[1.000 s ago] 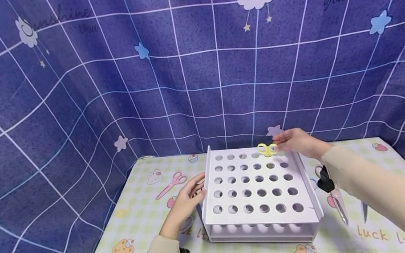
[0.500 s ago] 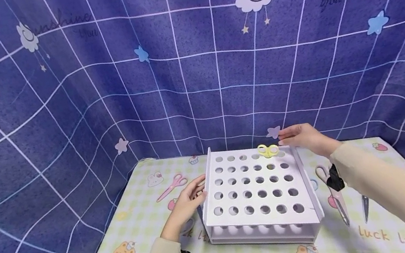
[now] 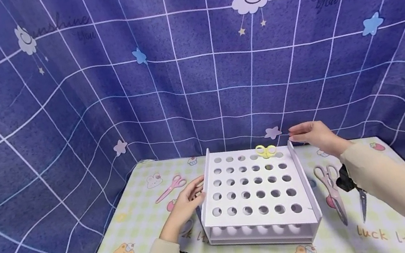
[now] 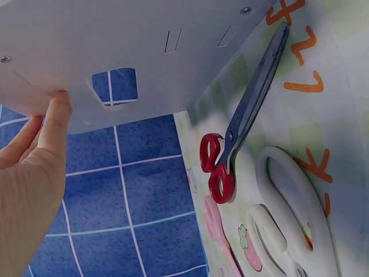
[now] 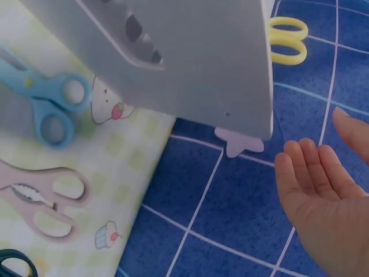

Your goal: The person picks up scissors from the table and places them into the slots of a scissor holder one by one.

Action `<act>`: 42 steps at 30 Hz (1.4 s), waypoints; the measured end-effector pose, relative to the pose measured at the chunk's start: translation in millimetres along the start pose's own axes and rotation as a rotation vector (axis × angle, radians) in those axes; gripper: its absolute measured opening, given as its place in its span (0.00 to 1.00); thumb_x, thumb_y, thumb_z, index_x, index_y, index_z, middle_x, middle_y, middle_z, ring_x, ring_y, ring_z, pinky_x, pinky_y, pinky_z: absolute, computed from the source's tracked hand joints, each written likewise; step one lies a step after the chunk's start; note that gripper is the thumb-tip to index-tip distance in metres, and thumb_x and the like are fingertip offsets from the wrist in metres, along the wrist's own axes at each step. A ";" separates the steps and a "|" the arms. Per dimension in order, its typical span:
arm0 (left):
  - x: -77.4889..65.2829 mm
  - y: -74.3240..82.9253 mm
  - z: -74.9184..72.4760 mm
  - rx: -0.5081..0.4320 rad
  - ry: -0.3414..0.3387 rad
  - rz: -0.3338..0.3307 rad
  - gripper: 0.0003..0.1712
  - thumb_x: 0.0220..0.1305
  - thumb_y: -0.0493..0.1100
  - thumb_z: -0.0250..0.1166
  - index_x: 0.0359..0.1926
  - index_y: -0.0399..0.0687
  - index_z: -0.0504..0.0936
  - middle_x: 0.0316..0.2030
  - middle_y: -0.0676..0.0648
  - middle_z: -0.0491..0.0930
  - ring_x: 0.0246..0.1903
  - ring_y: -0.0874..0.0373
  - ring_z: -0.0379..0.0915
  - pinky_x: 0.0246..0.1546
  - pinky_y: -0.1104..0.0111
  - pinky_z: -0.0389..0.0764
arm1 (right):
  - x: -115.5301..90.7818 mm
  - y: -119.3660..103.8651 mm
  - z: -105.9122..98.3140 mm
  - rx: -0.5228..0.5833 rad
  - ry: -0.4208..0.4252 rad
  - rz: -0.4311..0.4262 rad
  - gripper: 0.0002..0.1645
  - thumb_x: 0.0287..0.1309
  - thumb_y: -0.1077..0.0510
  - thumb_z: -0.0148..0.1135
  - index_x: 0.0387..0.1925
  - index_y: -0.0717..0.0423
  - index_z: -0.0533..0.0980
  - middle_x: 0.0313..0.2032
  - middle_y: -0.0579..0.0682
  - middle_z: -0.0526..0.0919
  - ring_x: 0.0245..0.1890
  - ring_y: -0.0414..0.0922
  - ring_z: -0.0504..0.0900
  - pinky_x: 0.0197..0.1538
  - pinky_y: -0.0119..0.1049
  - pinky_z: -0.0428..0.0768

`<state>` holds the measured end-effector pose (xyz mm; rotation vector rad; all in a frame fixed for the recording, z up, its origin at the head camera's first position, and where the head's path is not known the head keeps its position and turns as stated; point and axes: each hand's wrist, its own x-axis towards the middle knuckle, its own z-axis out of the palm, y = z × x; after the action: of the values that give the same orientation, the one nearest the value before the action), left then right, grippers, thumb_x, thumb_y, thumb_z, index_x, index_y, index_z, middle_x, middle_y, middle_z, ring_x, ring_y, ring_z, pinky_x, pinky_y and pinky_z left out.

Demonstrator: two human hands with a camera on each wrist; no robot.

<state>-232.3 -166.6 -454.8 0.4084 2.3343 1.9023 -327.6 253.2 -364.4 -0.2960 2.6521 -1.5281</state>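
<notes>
A white rack (image 3: 251,185) with rows of round holes stands mid-table in the head view. Yellow scissors (image 3: 266,154) sit in a hole of its back row, handles up. My left hand (image 3: 183,204) touches the rack's left side panel; in the left wrist view one finger rests on the panel (image 4: 155,34), others at its edge. Off the rack's back right corner, my right hand (image 3: 319,136) is raised with nothing in it. The right wrist view shows the fingers of the right hand (image 5: 323,202) loosely extended, apart from the yellow handles (image 5: 288,59).
Pink scissors (image 3: 167,192) lie left of the rack. Red-handled scissors (image 4: 256,86) and white-handled scissors (image 4: 317,213) lie close beside it. To the right are pale pink scissors (image 3: 336,198), blue scissors (image 5: 40,95) and a dark-handled pair (image 5: 31,265). A blue curtain (image 3: 217,74) hangs behind.
My right hand has let go of the yellow scissors and moved right, past the rack's corner. The scissors stay in the hole. The left hand keeps its place on the rack.
</notes>
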 end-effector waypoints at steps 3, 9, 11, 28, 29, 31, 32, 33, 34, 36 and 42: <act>-0.6 -0.2 -0.5 0.001 0.003 0.001 0.32 0.70 0.38 0.55 0.72 0.44 0.60 0.67 0.37 0.67 0.68 0.43 0.63 0.67 0.55 0.69 | -2.8 2.0 -4.1 -0.043 0.004 0.023 0.32 0.61 0.50 0.65 0.60 0.66 0.72 0.58 0.63 0.77 0.37 0.20 0.76 0.44 0.20 0.75; -0.6 -1.4 -1.4 0.001 -0.001 0.008 0.32 0.70 0.38 0.55 0.72 0.43 0.60 0.66 0.36 0.68 0.68 0.43 0.62 0.67 0.54 0.68 | -8.5 9.3 -13.9 -0.065 0.037 0.003 0.32 0.60 0.49 0.65 0.59 0.66 0.73 0.52 0.56 0.83 0.36 0.20 0.76 0.43 0.18 0.74; -0.7 -1.7 -1.7 0.001 -0.002 0.008 0.32 0.70 0.38 0.56 0.72 0.44 0.60 0.66 0.36 0.68 0.68 0.43 0.62 0.67 0.54 0.68 | -10.3 12.5 -17.1 -0.052 0.044 0.002 0.33 0.60 0.49 0.66 0.59 0.67 0.73 0.47 0.45 0.86 0.36 0.20 0.77 0.43 0.17 0.74; 0.9 -2.6 -0.1 -0.008 -0.018 0.033 0.31 0.70 0.37 0.54 0.72 0.43 0.60 0.67 0.35 0.67 0.68 0.43 0.62 0.66 0.58 0.70 | -21.9 48.3 -41.6 0.105 0.120 -0.007 0.17 0.59 0.49 0.67 0.49 0.48 0.79 0.33 0.19 0.82 0.36 0.19 0.79 0.42 0.13 0.72; 1.1 -2.6 0.1 -0.008 -0.018 0.033 0.31 0.70 0.37 0.54 0.72 0.43 0.60 0.67 0.35 0.67 0.68 0.43 0.62 0.66 0.57 0.70 | -22.4 51.1 -42.9 0.106 0.124 -0.003 0.15 0.59 0.48 0.67 0.47 0.43 0.79 0.33 0.18 0.81 0.36 0.19 0.78 0.41 0.12 0.71; 1.4 -2.6 0.3 -0.011 -0.019 0.034 0.31 0.70 0.37 0.55 0.72 0.43 0.60 0.66 0.35 0.67 0.68 0.43 0.62 0.66 0.57 0.70 | -23.3 56.4 -45.1 0.112 0.134 0.001 0.10 0.59 0.48 0.67 0.43 0.37 0.78 0.32 0.18 0.81 0.36 0.19 0.78 0.41 0.12 0.71; 1.3 -2.8 0.4 -0.011 -0.019 0.033 0.31 0.70 0.37 0.54 0.72 0.43 0.60 0.66 0.35 0.67 0.68 0.43 0.62 0.66 0.57 0.70 | -23.9 58.8 -46.0 0.114 0.142 0.002 0.10 0.59 0.48 0.67 0.42 0.35 0.78 0.31 0.18 0.81 0.36 0.18 0.78 0.41 0.12 0.70; 1.4 -2.9 0.5 -0.010 -0.021 0.033 0.31 0.70 0.37 0.54 0.72 0.43 0.60 0.66 0.35 0.67 0.68 0.43 0.62 0.66 0.57 0.70 | -24.3 61.1 -46.6 0.122 0.150 0.001 0.09 0.59 0.49 0.67 0.42 0.35 0.78 0.31 0.18 0.81 0.36 0.18 0.78 0.41 0.12 0.71; 1.4 -3.1 0.5 -0.008 -0.022 0.033 0.31 0.70 0.37 0.54 0.72 0.43 0.60 0.67 0.35 0.67 0.68 0.43 0.61 0.66 0.57 0.70 | -24.7 63.3 -47.3 0.128 0.158 -0.001 0.09 0.59 0.49 0.67 0.41 0.34 0.78 0.31 0.18 0.82 0.36 0.18 0.79 0.41 0.11 0.71; 1.4 -3.7 0.3 -0.010 -0.025 0.032 0.31 0.70 0.37 0.54 0.72 0.43 0.60 0.67 0.36 0.67 0.68 0.43 0.61 0.66 0.57 0.70 | -25.4 66.6 -48.4 0.143 0.171 -0.010 0.09 0.59 0.51 0.67 0.41 0.35 0.78 0.31 0.19 0.82 0.36 0.19 0.79 0.41 0.11 0.71; 1.7 -5.2 -0.8 -0.009 -0.029 0.040 0.31 0.70 0.38 0.54 0.72 0.43 0.59 0.67 0.35 0.66 0.69 0.43 0.61 0.67 0.57 0.69 | -26.7 74.4 -52.4 0.145 0.191 -0.013 0.10 0.59 0.52 0.67 0.40 0.32 0.78 0.32 0.19 0.82 0.36 0.18 0.79 0.40 0.11 0.71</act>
<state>-234.8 -167.8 -459.5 0.4829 2.3155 1.9102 -319.3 339.3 -403.2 -0.1671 2.6615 -1.8270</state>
